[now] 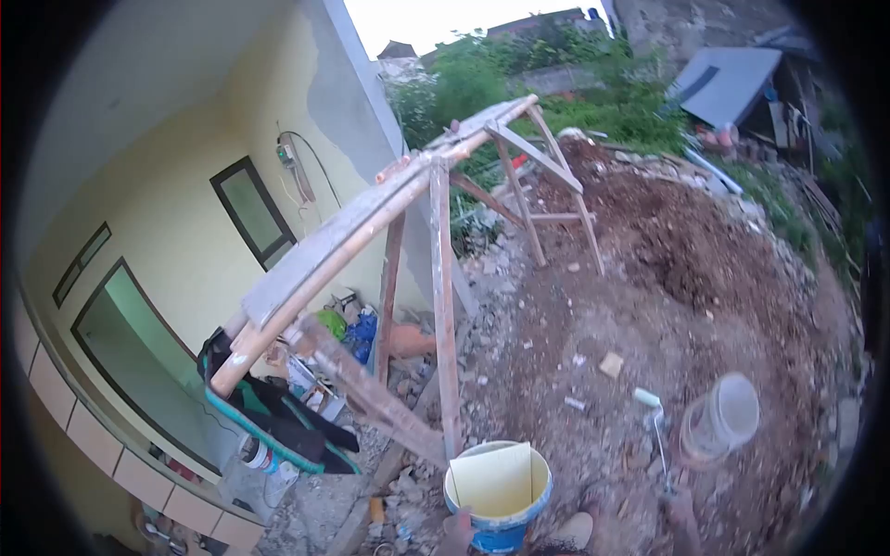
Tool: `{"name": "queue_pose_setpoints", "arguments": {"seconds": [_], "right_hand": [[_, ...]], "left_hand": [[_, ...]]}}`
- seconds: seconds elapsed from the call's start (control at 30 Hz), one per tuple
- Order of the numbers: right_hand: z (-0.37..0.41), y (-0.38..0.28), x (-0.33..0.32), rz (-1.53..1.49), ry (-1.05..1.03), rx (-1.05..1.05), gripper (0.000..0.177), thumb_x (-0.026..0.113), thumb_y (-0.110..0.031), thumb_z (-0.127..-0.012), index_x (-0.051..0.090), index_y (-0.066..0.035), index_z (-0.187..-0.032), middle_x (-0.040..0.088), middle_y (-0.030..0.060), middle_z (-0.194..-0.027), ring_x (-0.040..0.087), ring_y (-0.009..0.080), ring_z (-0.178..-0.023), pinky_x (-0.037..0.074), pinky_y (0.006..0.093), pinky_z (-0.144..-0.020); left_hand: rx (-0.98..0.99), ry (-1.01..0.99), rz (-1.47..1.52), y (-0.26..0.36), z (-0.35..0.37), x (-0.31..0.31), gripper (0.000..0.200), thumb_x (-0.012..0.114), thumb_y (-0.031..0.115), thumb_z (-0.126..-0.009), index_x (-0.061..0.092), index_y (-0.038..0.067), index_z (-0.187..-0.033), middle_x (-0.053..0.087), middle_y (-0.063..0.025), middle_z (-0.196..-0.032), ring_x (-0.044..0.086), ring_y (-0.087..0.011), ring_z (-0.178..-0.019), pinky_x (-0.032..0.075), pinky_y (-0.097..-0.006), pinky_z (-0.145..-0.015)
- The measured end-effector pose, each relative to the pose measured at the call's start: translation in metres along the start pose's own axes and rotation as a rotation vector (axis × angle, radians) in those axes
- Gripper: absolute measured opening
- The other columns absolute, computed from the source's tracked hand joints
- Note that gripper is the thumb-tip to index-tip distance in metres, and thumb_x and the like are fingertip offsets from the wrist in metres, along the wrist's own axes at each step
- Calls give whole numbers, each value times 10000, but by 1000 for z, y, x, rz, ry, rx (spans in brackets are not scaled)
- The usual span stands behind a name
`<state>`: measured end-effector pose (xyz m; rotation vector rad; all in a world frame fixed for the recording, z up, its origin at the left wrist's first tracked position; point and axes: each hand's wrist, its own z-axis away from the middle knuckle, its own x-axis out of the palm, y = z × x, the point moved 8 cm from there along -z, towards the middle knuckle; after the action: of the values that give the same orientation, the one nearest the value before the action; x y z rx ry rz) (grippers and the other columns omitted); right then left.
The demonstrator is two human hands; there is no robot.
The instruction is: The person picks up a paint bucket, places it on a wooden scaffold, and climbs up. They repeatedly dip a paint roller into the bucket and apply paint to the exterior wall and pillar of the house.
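My right hand is closed round the handle of a paint roller, whose pale sleeve points up and away over the dirt. At the bottom of the view, my left hand grips the side of a blue-and-white bucket. Cream-coloured paint shows inside it, and a flat cream panel leans within the rim. The lower part of my left hand is cut off by the view's edge. A translucent whitish bucket is to the right of the roller.
A wooden trestle scaffold with a plank on top spans from near left to far centre. Dark cloth hangs on its near end. Rubble and reddish soil cover the ground; a cream wall rises at left.
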<state>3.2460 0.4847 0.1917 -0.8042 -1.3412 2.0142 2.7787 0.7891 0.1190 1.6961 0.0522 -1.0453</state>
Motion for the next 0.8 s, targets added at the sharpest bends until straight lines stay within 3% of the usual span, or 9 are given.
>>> {"name": "queue_pose_setpoints", "arguments": {"seconds": [0.07, 0.1, 0.13, 0.2, 0.27, 0.47, 0.5, 0.63, 0.8], "right_hand": [[-68, 2, 16, 240, 32, 28, 120, 601, -150, -677, 560, -38, -671, 518, 32, -567, 479, 129, -503, 365, 310, -461], [-73, 6, -5, 515, 67, 85, 144, 595, -176, -668, 562, -39, -638, 505, 26, -560, 463, 125, -511, 349, 313, -466], [-72, -44, 2, 410, 65, 56, 141, 590, -178, -665, 566, -41, -640, 521, 38, -570, 459, 136, -490, 347, 323, -457], [-111, -70, 5, 266, -14, 116, 120, 596, -156, -683, 563, -44, -657, 522, 32, -565, 470, 141, -478, 362, 313, -452], [-137, -90, 5, 125, -104, 178, 101, 602, -134, -700, 560, -46, -675, 524, 27, -560, 480, 145, -465, 377, 302, -446], [-225, -130, -6, 47, -126, 87, 102, 568, -103, -706, 588, -20, -649, 504, 28, -562, 479, 142, -470, 347, 314, -441], [-248, -118, -6, 68, -158, 91, 102, 568, -103, -706, 588, -20, -649, 504, 28, -562, 479, 142, -470, 347, 314, -441], [-329, -117, -9, 132, -202, -367, 104, 562, -78, -693, 555, -33, -600, 502, 19, -542, 482, 145, -435, 350, 273, -396], [-330, -191, -2, 6, -211, 97, 106, 554, -75, -723, 519, -60, -625, 472, 29, -543, 462, 142, -410, 344, 286, -373]], "left_hand": [[-539, 163, 593, -32, -59, 26, 662, 767, 236, -676, 481, -4, -1224, 525, -151, -1235, 499, -326, -1154, 465, -516, -876], [-581, 167, 433, -34, -63, 36, 605, 782, 238, -636, 528, 51, -1152, 585, -145, -1093, 572, -324, -1010, 500, -441, -813], [-601, 167, 274, 0, -98, 26, 551, 797, 239, -595, 574, 105, -1081, 645, -139, -951, 645, -321, -866, 534, -366, -749], [-1033, 458, 971, 86, -136, 16, 459, 752, 153, -644, 586, 59, -1062, 657, -129, -924, 652, -290, -874, 542, -352, -761], [-585, 207, 547, 138, -184, -15, 411, 649, 76, -712, 571, -11, -1106, 634, -159, -1022, 646, -296, -917, 552, -427, -777], [-602, 114, 1075, 313, -278, -128, 465, 528, 112, -775, 484, -78, -1197, 608, -186, -1098, 634, -256, -982, 536, -361, -861], [-573, 146, 1105, 339, -288, -157, 422, 537, 73, -759, 509, -121, -1133, 614, -195, -1038, 628, -337, -959, 546, -493, -786], [-309, 318, 1035, 485, -328, -272, 478, 544, 132, -730, 511, -60, -1167, 628, -147, -1069, 633, -271, -971, 520, -395, -873], [165, 432, 789, 608, -381, -438, 552, 563, 232, -739, 485, -41, -1212, 602, -184, -1087, 625, -287, -940, 509, -395, -872]]}}
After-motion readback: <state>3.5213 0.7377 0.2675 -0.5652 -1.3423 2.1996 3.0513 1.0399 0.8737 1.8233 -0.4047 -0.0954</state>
